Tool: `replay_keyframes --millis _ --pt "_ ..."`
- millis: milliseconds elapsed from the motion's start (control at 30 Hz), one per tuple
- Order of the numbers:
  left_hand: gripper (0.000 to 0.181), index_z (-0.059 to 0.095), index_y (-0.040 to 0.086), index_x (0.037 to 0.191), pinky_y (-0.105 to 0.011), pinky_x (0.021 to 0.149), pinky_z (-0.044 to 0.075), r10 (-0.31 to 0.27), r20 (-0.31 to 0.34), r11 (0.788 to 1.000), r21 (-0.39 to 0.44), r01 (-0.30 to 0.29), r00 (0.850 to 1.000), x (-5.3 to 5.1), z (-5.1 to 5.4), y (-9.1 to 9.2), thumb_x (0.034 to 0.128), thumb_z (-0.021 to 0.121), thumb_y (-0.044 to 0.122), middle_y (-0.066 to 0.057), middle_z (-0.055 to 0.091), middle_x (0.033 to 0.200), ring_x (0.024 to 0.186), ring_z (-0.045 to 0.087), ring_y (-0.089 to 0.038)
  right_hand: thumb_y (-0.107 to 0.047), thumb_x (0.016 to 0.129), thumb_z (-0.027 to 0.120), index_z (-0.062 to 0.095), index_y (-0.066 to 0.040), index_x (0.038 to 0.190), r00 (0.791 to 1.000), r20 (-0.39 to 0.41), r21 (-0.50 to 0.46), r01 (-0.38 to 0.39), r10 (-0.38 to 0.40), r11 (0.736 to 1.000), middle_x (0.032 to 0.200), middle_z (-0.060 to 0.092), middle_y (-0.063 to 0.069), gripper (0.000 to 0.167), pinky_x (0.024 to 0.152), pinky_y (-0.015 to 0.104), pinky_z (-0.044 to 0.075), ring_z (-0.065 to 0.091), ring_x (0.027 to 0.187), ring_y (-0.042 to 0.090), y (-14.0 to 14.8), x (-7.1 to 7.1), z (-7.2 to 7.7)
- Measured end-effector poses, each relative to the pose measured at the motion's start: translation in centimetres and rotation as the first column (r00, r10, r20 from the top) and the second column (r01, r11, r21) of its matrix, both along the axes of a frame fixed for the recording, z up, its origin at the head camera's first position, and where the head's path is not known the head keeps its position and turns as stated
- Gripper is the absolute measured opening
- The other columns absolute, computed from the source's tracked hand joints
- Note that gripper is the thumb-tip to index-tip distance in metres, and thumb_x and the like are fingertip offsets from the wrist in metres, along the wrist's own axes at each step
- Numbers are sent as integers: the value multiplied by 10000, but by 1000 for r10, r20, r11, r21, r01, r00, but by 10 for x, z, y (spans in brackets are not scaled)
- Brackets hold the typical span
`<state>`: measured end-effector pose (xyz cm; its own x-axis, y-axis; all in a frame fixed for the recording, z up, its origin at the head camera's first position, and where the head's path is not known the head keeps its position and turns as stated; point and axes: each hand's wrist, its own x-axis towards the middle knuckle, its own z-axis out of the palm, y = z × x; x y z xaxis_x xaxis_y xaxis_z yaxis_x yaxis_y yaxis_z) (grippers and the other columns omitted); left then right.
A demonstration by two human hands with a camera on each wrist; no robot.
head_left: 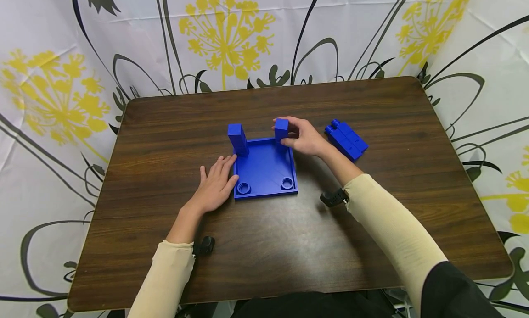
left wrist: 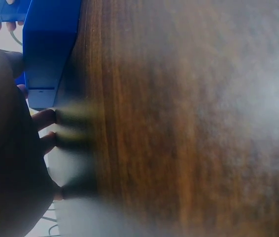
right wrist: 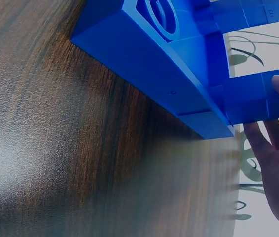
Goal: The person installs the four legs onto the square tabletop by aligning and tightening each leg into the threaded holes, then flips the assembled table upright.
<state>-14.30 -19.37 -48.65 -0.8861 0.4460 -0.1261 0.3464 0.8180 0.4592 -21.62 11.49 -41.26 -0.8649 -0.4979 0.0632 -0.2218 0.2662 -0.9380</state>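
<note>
A shallow, square blue tray (head_left: pixel 266 169) lies flat near the middle of a dark wood-grain table (head_left: pixel 372 226). Two blue blocks stand upright in it: the left post (head_left: pixel 237 138) at the far left corner and the right post (head_left: pixel 281 131) at the far right corner. At the near corners are raised round rings, the left ring (head_left: pixel 244 188) and the right ring (head_left: pixel 287 184).

A person's two bare hands reach in from the near side. The right hand (head_left: pixel 304 135) grips the right post near its top, thumb on the near side and fingers behind it. The left hand (head_left: pixel 216 183) has its fingers extended and slightly spread; it rests against the tray's left wall, grasping nothing.

To the right of the right hand, two loose blue blocks (head_left: pixel 346 140) lie side by side, their round pegs pointing toward the far left.

Both forearms wear cream sleeves (head_left: pixel 392 226), and a small black device (head_left: pixel 334 198) is strapped at each wrist. Beyond the table hangs a white fabric (head_left: pixel 144 24) printed with yellow flower heads and dark grey stems.
</note>
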Motion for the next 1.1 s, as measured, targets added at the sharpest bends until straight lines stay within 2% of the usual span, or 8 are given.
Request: replay_keyframes --millis 67,267,333,567,800,867,1100 --pt "612 109 213 1589 -716 1050 -67 0 2 1000 0 0 1000 0 0 0 1059 286 463 -87 163 1617 1491 48 -314 114 860 632 490 80 1369 1000 -3 2 10 -10 1000 1305 576 262 530 1043 501 391 539 1231 383 0 -1 -2" --pt "616 106 219 1589 -711 1054 -69 3 7 1000 -5 -3 1000 1 1 1 1057 279 477 -82 159 1619 1492 43 -305 65 860 675 513 19 1381 999 -8 11 39 -39 999 1303 593 215 548 1039 488 401 549 1224 351 2 -12 -27" --pt "617 106 222 1589 -707 1057 -69 4 7 1000 -8 -4 1000 1 1 1 1056 280 479 -79 160 1619 1493 43 -302 43 858 692 527 -7 1379 999 -10 22 46 -45 999 1295 604 193 549 1033 463 413 557 1217 324 3 -13 -30" --pt "614 108 221 1589 -710 1056 -63 5 4 1000 -8 -5 1000 1 1 1 1057 277 478 -81 163 1619 1492 46 -305 18 840 721 527 -44 1390 999 -11 38 30 -30 999 1310 596 172 586 1026 447 423 548 1229 299 6 -15 -32" --pt "612 105 216 1590 -712 1054 -67 6 10 1000 -6 -6 1000 0 0 1 1060 286 462 -87 160 1620 1492 45 -309 104 844 609 469 -57 1441 999 -3 -20 -50 50 999 1384 534 216 634 1067 483 368 506 1290 283 9 -19 -33" --pt "613 100 214 1591 -714 1051 -68 4 11 1000 -6 -4 1000 -1 0 1 1061 279 463 -90 156 1621 1492 43 -313 115 853 597 459 -49 1447 998 5 -24 -64 64 998 1386 531 219 631 1072 499 355 501 1295 295 9 -17 -29" --pt "618 99 219 1591 -709 1055 -69 3 12 1000 -10 -3 1000 0 0 1 1057 269 481 -85 153 1622 1493 37 -304 74 875 640 465 -63 1447 998 -3 14 -69 69 998 1403 524 169 614 1061 496 371 482 1311 293 12 -18 -34"
